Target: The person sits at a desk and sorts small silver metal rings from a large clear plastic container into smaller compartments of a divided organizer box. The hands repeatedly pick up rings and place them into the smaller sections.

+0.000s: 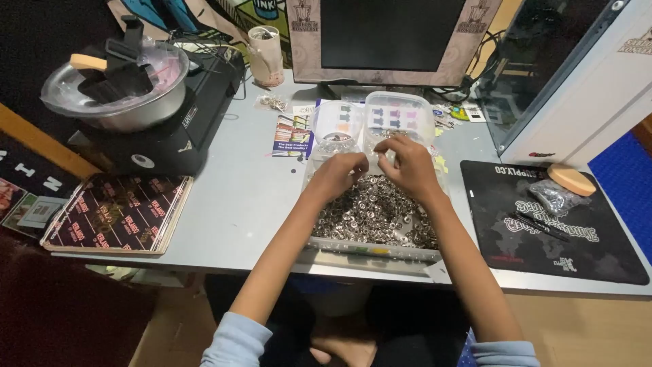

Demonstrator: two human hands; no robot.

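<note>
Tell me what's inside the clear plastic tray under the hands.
The clear plastic tray holds a heap of small silver metal rings. The left hand and right hand cover its far part, so what lies beneath them is hidden.

Dark monitor screen (392,34) at desk rear; colourful leaflet (291,136) below; black-red printed box (119,212) left.

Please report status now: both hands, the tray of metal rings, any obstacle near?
Left hand and right hand together over clear tray, fingertips pinching something small, unclear what. Tray full of small metal rings. Small lidded box just behind; nothing blocking.
</note>
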